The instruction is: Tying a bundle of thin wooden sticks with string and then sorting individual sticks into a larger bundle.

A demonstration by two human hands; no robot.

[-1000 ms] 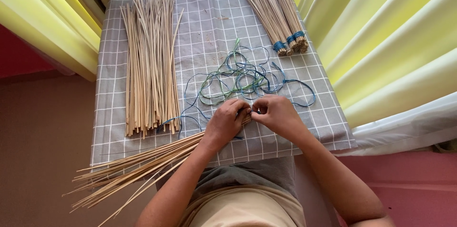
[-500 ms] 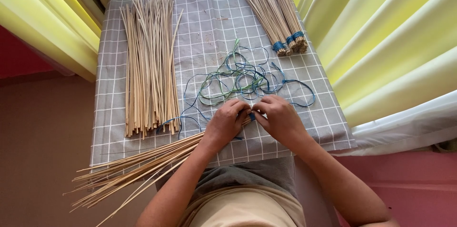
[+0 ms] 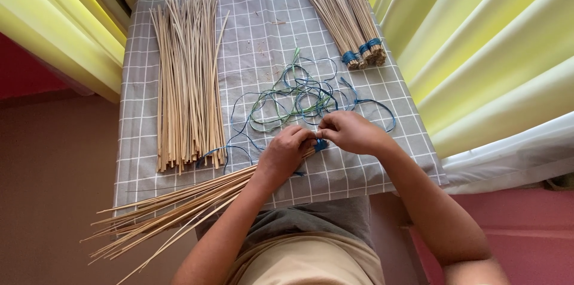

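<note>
My left hand point(image 3: 286, 155) grips the thick end of a bundle of thin pale sticks point(image 3: 179, 207) that fans out to the lower left, past the table's front edge. A blue cord point(image 3: 320, 144) is wrapped around that end. My right hand point(image 3: 350, 131) pinches this cord just beside my left fingers. A tangle of loose blue and green cords point(image 3: 299, 97) lies on the cloth just beyond both hands.
A grey checked cloth point(image 3: 263, 34) covers the small table. Loose sticks point(image 3: 188, 76) lie in a pile on its left. Tied bundles with blue bindings point(image 3: 353, 22) lie at the back right. Yellow curtains point(image 3: 490, 52) hang on both sides.
My right hand has shifted up and slightly away from me, with its wrist turned, while pulling the blue cord at the bundle's end. My left hand keeps its grip in the same place.
</note>
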